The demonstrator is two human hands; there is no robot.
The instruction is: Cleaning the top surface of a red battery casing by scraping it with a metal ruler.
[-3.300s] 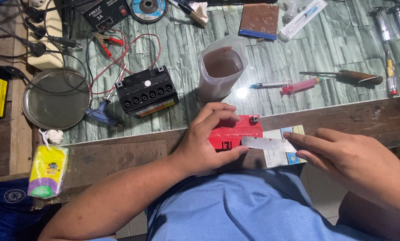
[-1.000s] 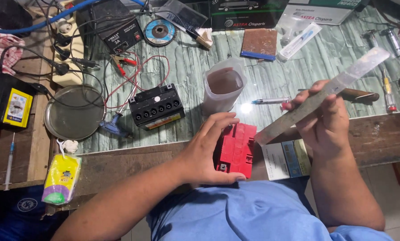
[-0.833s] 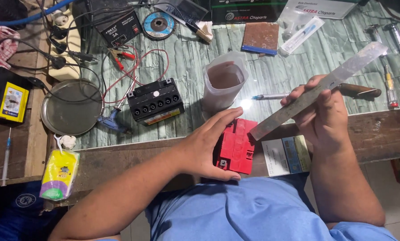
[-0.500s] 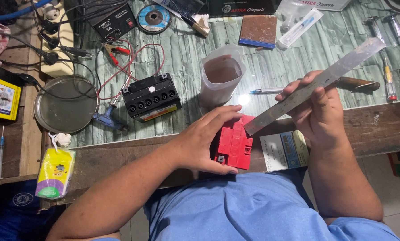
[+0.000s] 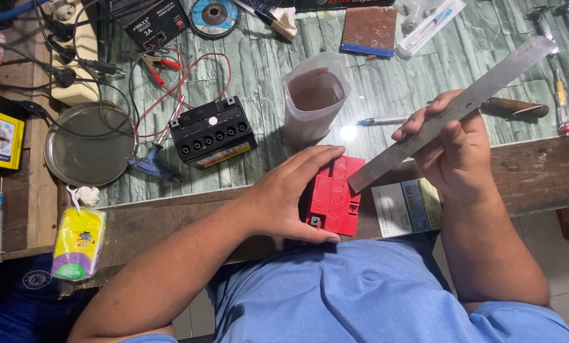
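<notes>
Right now the red battery (image 5: 332,197) sits at the near edge of the bench (image 5: 538,171), just in front of the person's blue shirt, tipped on its side with its long axis running away from the body and slightly rightward. The left hand (image 5: 291,200) wraps over its left flank, thumb along the near edge and fingers curled across the far top, clamping it steady. A long flat metal blade (image 5: 449,114) slants across from upper right to lower left, its lower tip touching the battery's right upper corner; the right hand (image 5: 452,149) grips it around the middle, fingers closed over the strip. Right of the battery lies a printed card (image 5: 406,207). Beyond the battery stands a cloudy plastic jug (image 5: 314,95), and left of that jug a black battery (image 5: 212,132) with red wires (image 5: 189,76).
</notes>
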